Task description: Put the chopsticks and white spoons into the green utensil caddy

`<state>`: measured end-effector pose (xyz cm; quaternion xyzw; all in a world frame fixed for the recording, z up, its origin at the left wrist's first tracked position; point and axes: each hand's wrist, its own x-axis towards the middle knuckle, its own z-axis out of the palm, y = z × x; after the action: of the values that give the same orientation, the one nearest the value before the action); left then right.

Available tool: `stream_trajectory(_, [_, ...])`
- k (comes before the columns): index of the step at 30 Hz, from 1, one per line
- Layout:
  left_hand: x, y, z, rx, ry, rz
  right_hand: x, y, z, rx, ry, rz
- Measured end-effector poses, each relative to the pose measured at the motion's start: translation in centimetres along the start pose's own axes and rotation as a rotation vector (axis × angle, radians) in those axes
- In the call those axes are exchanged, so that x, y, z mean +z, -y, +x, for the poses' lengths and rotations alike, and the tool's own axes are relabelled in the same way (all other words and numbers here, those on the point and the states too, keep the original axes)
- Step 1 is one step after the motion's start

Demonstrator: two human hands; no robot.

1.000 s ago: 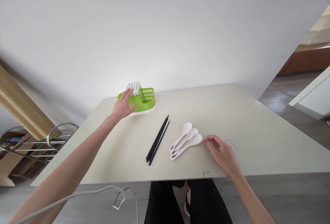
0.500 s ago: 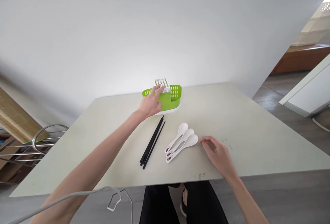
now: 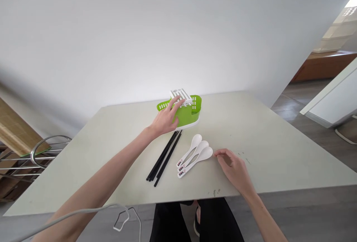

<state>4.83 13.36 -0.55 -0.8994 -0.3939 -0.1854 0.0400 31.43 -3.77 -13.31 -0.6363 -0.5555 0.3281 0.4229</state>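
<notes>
My left hand (image 3: 166, 119) grips a green cutlery holder (image 3: 185, 118), fingers over its white slotted top (image 3: 180, 95) and thumb low against the front wall; the hand hides part of that wall. Black chopsticks (image 3: 164, 158) lie on the table just in front of the holder's white base, their thin ends near it. Three white spoons (image 3: 200, 154) are fanned out to their right, handles towards me, with labels on the handle ends. Beside the nearest spoon bowl rests my right hand (image 3: 230, 165), loosely curled and open, holding nothing.
The pale table (image 3: 251, 134) meets a white wall (image 3: 178, 30) behind the holder. A metal rack (image 3: 36, 156) with a wooden board (image 3: 21, 126) stands to the left. A grey cable (image 3: 78, 212) crosses over my left forearm.
The holder has shifted slightly right and towards me with my left hand on it. The chopsticks have spread a little, their thick ends further apart. My right hand stays beside the spoons.
</notes>
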Motion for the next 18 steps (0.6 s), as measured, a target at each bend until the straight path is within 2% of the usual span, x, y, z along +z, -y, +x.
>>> stream_trajectory(6, [2.0, 1.5, 1.0, 0.107, -0.131, -0.090, 0.0, 0.1, 0.0, -0.013, 0.002, 0.002])
stream_trajectory(12, [2.1, 2.8, 2.0, 0.227, -0.128, -0.167, -0.1, 0.3, 0.0, 0.000, 0.011, 0.008])
stream_trajectory(18, [2.6, 3.7, 2.7, 0.278, -0.124, -0.195, 0.0, 0.3, 0.0, -0.007, 0.005, 0.007])
